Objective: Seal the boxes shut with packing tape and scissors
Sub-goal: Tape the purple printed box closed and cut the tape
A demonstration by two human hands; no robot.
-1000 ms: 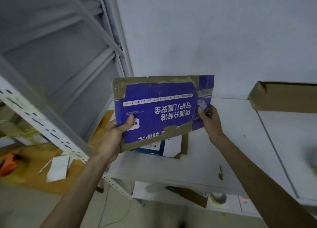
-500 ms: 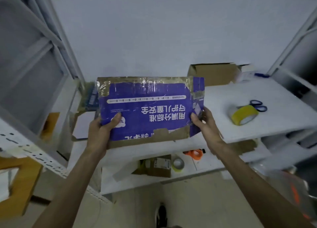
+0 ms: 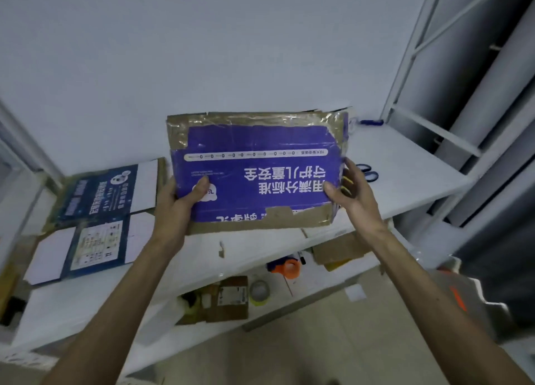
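A blue cardboard box point(image 3: 254, 167) with white upside-down print and brown taped edges is held up above the white shelf point(image 3: 405, 164). My left hand point(image 3: 179, 208) grips its lower left edge, thumb on the printed face. My right hand point(image 3: 351, 195) holds its right edge, thumb on the front. Blue-handled scissors point(image 3: 369, 172) lie on the shelf just behind my right hand. A yellow tape roll is mostly hidden behind that hand and the box.
A flattened dark blue box point(image 3: 95, 211) lies on the shelf at left. On the lower shelf sit an orange tape dispenser point(image 3: 286, 266), a tape roll point(image 3: 259, 291) and a small brown carton point(image 3: 231, 297). Metal rack posts point(image 3: 411, 54) rise at right.
The view has swung to the right along the shelf and the box has come with it, still in both hands. The box now covers the yellow tape roll.
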